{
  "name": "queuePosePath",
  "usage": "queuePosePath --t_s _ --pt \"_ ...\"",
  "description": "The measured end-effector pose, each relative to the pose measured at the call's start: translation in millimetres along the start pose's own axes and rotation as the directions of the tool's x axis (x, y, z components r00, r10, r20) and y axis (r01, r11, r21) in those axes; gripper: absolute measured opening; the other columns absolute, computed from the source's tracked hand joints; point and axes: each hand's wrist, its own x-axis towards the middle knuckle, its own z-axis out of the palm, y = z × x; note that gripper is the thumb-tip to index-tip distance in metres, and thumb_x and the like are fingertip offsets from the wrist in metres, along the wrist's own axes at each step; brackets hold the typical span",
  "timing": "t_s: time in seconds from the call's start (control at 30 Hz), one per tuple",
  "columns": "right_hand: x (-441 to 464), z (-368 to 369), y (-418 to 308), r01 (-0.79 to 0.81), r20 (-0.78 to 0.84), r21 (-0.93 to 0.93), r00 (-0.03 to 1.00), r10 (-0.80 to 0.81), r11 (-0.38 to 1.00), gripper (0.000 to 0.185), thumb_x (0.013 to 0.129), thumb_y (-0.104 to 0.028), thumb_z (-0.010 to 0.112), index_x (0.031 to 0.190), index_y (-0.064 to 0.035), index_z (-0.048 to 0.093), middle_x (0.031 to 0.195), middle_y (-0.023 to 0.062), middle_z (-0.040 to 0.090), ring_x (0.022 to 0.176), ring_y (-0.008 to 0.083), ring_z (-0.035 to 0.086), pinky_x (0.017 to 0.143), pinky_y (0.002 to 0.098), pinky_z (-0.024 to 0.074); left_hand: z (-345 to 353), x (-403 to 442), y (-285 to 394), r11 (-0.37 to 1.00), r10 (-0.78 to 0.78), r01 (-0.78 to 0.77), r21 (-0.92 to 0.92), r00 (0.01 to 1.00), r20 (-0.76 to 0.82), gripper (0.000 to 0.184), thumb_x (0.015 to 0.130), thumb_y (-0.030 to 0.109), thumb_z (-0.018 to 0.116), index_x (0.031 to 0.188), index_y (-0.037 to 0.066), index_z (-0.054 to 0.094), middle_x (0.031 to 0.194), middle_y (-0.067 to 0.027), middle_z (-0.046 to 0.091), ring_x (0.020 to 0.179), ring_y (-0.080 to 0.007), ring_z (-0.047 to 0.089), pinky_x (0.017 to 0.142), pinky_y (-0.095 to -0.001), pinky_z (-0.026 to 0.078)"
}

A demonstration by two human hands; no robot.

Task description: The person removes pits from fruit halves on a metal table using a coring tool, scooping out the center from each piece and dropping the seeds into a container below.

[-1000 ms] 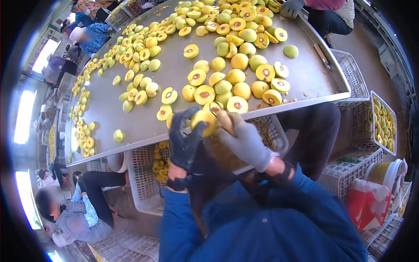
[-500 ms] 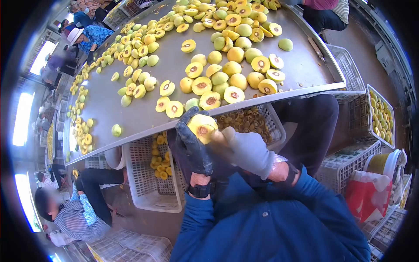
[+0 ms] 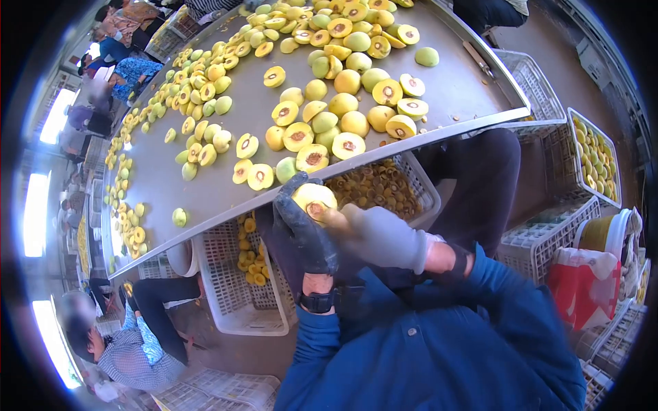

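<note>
Just below the table's near edge, my left hand (image 3: 298, 229), in a dark rubber glove, is closed around a yellow peach half (image 3: 315, 198). Its cut face, with a brown pit area in the middle, is turned up. My right hand (image 3: 387, 236), in a pale grey glove, is closed close against the fruit's right side. Motion blurs the fingertips, and I cannot make out what they grip. In front of both hands, many halved peaches (image 3: 349, 145) lie on the metal table (image 3: 226, 181), some cut side up, others skin side up.
Under the table edge are a crate (image 3: 432, 198) of brown pit pieces and a white crate (image 3: 264, 322) with peach halves. A wooden-handled tool (image 3: 478, 58) lies at the table's right. Crates and a red-and-white bag (image 3: 582, 288) stand right. A co-worker (image 3: 133, 356) sits at left.
The view has shifted, so the table and fruit appear further left and up. My left hand still holds the peach half; my right hand remains against it, slightly lower and turned.
</note>
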Motion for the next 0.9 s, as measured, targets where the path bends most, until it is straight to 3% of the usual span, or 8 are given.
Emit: queuePosePath --t_s 0.1,0.23,0.47,0.5,0.7,0.8,0.87,0.9 --pt "6 -16 -8 -0.513 0.479 0.578 0.843 0.245 0.635 0.022 0.091 -0.024 0.060 0.092 -0.0029 0.054 0.054 0.0048 0.052 0.043 0.0180 0.053 0.042 0.0309 0.0428 -4 0 0 0.999 -0.007 0.005 0.034 0.999 0.042 0.055 0.105 0.050 0.032 0.127 0.002 0.050 0.109 -0.0088 0.062 0.100 -0.0208 0.060 0.089 -0.0330 0.049" --pt "4 -35 -8 -0.765 0.762 0.644 0.644 -0.063 -0.032 0.019 0.092 -0.024 0.060 0.094 -0.0062 0.056 0.056 -0.0016 0.048 0.039 0.0073 0.043 0.035 0.0235 0.0326 -10 6 1 0.993 0.005 -0.015 0.113 0.996 0.093 0.056 0.105 0.051 0.031 0.126 0.002 0.050 0.109 -0.0089 0.062 0.099 -0.0208 0.060 0.088 -0.0330 0.050" --pt "-4 -2 21 -0.256 0.312 0.662 0.949 0.052 0.704 0.020 0.093 -0.027 0.060 0.093 -0.0072 0.059 0.056 -0.0010 0.049 0.041 0.0062 0.043 0.037 0.0228 0.0331 -14 30 12 0.975 -0.065 -0.002 0.222 0.952 0.298 0.056 0.105 0.051 0.031 0.125 0.003 0.051 0.107 -0.0089 0.062 0.098 -0.0210 0.061 0.087 -0.0331 0.050" --pt "0 -40 -6 -0.663 0.680 0.628 0.722 0.127 0.406 0.021 0.094 -0.029 0.059 0.091 -0.0083 0.060 0.056 -0.0023 0.049 0.041 0.0054 0.043 0.037 0.0220 0.0321 -14 27 10 0.978 -0.120 0.063 0.198 0.949 0.293 0.057 0.105 0.052 0.031 0.125 0.003 0.051 0.107 -0.0089 0.062 0.097 -0.0210 0.061 0.087 -0.0331 0.050" --pt "-13 -12 15 -0.689 0.567 0.513 0.720 -0.400 -0.513 0.026 0.098 -0.028 0.055 0.087 -0.0045 0.059 0.055 -0.0040 0.047 0.041 0.0047 0.045 0.035 0.0193 0.0291 11 26 3 0.927 -0.212 0.292 -0.235 0.925 0.316 0.056 0.105 0.051 0.029 0.122 0.003 0.052 0.102 -0.0091 0.062 0.090 -0.0215 0.061 0.083 -0.0335 0.051" --pt "-13 -37 35 -0.654 0.658 0.752 0.750 -0.057 0.082 0.024 0.096 -0.026 0.057 0.089 -0.0033 0.059 0.058 0.0011 0.052 0.044 0.0099 0.052 0.037 0.0267 0.0368 11 39 -4 0.982 -0.127 0.150 -0.118 0.974 0.186 0.060 0.105 0.052 0.028 0.119 0.001 0.056 0.099 -0.0115 0.065 0.087 -0.0235 0.063 0.081 -0.0359 0.053" --pt "-9 -18 40 -0.150 0.059 0.283 0.989 0.139 0.947 0.023 0.092 -0.025 0.060 0.090 -0.0020 0.059 0.060 0.0122 0.058 0.051 0.0220 0.063 0.046 0.0373 0.0465 6 41 -4 0.996 -0.084 0.085 -0.003 0.992 0.097 0.063 0.105 0.054 0.026 0.118 0.000 0.058 0.101 -0.0124 0.066 0.089 -0.0236 0.064 0.084 -0.0356 0.053" --pt "-9 -18 39 -0.117 -0.001 0.122 0.993 0.118 0.986 0.024 0.089 -0.024 0.063 0.100 -0.0034 0.060 0.065 0.0182 0.062 0.061 0.0326 0.067 0.056 0.0447 0.0505 7 37 -2 0.993 -0.050 0.041 0.108 0.996 0.078 0.069 0.103 0.057 0.025 0.117 -0.001 0.059 0.104 -0.0134 0.067 0.094 -0.0232 0.064 0.089 -0.0354 0.051"
